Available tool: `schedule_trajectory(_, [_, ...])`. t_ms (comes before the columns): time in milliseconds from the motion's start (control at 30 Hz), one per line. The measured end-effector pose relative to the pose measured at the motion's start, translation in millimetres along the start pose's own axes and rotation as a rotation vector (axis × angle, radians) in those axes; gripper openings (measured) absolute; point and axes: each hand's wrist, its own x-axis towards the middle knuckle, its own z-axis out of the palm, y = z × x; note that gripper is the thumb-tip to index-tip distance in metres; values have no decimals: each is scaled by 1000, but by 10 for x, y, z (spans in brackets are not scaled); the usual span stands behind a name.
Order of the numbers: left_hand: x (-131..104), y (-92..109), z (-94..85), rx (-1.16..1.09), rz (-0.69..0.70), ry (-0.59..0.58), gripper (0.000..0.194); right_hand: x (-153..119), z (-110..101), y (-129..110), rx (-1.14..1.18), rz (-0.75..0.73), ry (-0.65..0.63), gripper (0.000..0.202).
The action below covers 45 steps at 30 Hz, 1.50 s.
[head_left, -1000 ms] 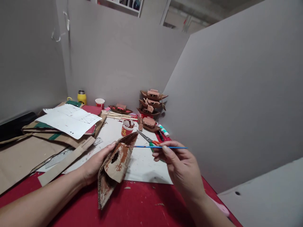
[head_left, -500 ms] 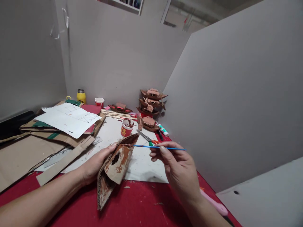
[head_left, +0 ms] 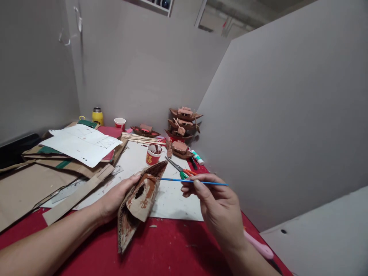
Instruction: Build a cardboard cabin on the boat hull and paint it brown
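Note:
My left hand (head_left: 119, 197) is closed on the far side of a cardboard model boat (head_left: 145, 205), holding it tilted above the table. Brown paint covers part of its curved roof, which has a dark hole in it; bare tan cardboard shows elsewhere. Between the thumb and fingers of my right hand (head_left: 217, 209) is a thin blue paintbrush (head_left: 184, 180). Its tip touches the roof near the upper end of the boat. Just beyond stands a red and white paper cup (head_left: 153, 155) streaked with brown paint inside.
Scissors (head_left: 178, 166) lie beyond my right hand. Several finished brown boats (head_left: 184, 124) are stacked at the back. Thin wooden sticks (head_left: 143, 138) lie near them. Cardboard sheets and a drawn paper (head_left: 83, 143) pile up on the left. Grey partitions (head_left: 281, 115) enclose the table.
The brush has shifted very slightly at the roof, its tip staying at the upper end. The boat and both hands hold nearly the same place; the whole view has moved a little.

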Motion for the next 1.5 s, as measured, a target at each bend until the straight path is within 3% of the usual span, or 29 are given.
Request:
schedule_trajectory(233, [20, 11, -7, 9, 45, -16, 38, -124, -67, -44, -40, 50, -72, 8])
schedule_trajectory(433, [28, -37, -38, 88, 26, -9, 39, -48, -8, -27, -56, -19, 38, 9])
schedule_trajectory(667, [-6, 31, 36, 48, 46, 16, 34, -126, -24, -35, -70, 39, -32, 11])
schedule_trajectory(767, [-8, 38, 38, 33, 52, 34, 32, -149, -56, -50, -79, 18, 9, 10])
schedule_trajectory(900, [-13, 38, 47, -39, 8, 34, 28, -125, -74, 9, -89, -33, 120, 9])
schedule_trajectory(1233, [-45, 152, 168, -221, -88, 147, 32, -384, 22, 87, -3, 106, 28, 11])
schedule_trajectory(1400, [-61, 157, 180, -221, -120, 116, 35, -279, 13, 110, 34, 29, 161, 9])
schedule_trajectory(1500, [-66, 160, 184, -236, -117, 91, 36, -286, 49, 96, 16, 40, 144, 10])
